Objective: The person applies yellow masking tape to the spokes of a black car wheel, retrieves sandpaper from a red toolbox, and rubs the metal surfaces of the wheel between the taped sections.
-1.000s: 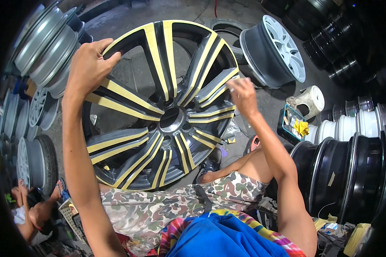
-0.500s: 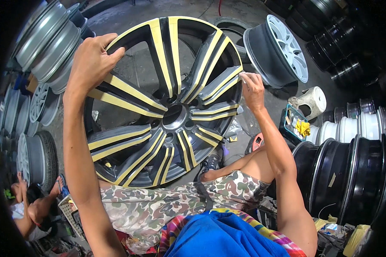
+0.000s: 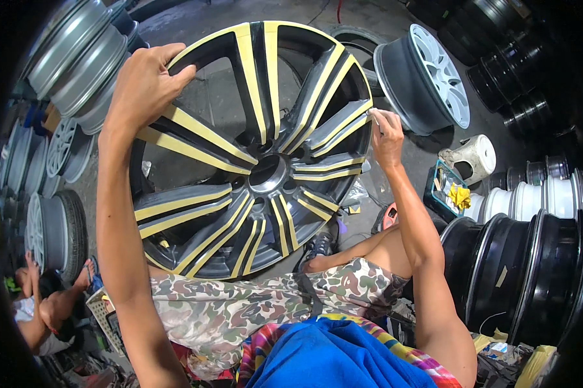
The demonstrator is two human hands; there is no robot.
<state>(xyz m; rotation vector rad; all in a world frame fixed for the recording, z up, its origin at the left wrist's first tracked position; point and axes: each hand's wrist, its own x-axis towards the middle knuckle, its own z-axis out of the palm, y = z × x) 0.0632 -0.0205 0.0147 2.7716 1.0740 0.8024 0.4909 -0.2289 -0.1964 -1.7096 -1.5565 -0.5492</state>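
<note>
A large black alloy wheel (image 3: 223, 149) with pale yellow masking tape along its spoke faces and outer lip stands tilted in front of my lap. My left hand (image 3: 150, 84) is closed over its upper-left edge, the thumb stretched along the near side. At the right edge of the wheel, the bent fingers of my right hand (image 3: 387, 134) press together on the lip beside a taped spoke. Whitish residue shows at those fingertips; whether anything small is pinched there, I cannot tell. The wheel's lower edge touches my camouflage shorts (image 3: 227, 307).
A grey-and-silver wheel (image 3: 427, 77) lies beyond on the right. Near it are a white stool-like pot (image 3: 476, 157) and a teal basket (image 3: 441, 194) with a yellow cloth. Black rims (image 3: 498, 278) line the right, silver rims (image 3: 78, 58) the left. Another person's legs (image 3: 58, 310) show lower left.
The whole view has shifted slightly, with the wheel and both hands a little to the right. Both hands keep their places on the wheel's edge.
</note>
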